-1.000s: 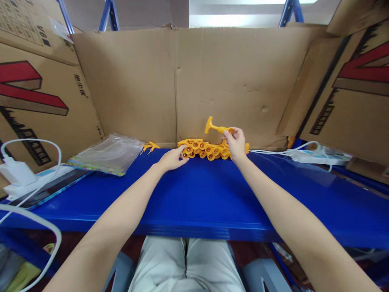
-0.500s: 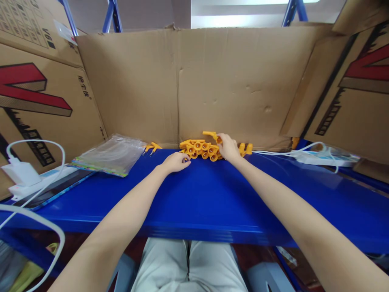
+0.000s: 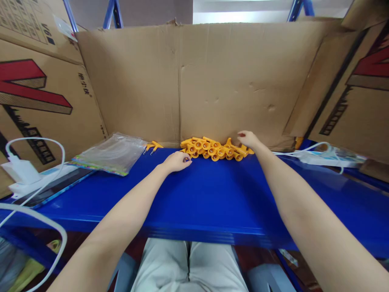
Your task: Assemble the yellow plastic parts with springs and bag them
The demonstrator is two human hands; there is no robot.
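A pile of small orange plastic parts (image 3: pixel 212 149) lies on the blue shelf (image 3: pixel 212 190) against the cardboard back wall. My right hand (image 3: pixel 248 140) lies over the right end of the pile, fingers stretched left and touching the parts, with nothing lifted. My left hand (image 3: pixel 176 161) rests on the shelf just in front of the pile's left end. Its fingers are loosely curled and hold nothing. Two loose orange parts (image 3: pixel 153 145) lie to the left of the pile.
A clear plastic bag (image 3: pixel 111 153) lies at the left. Further left are a white charger (image 3: pixel 21 170) with its cable and a dark tablet (image 3: pixel 51 187). A white power strip with cables (image 3: pixel 322 157) sits at the right. Cardboard walls (image 3: pixel 231 81) enclose the shelf.
My right hand set the orange part it held in the air down on the pile, then slid to the pile's right end. My left hand drew back slightly from the pile.
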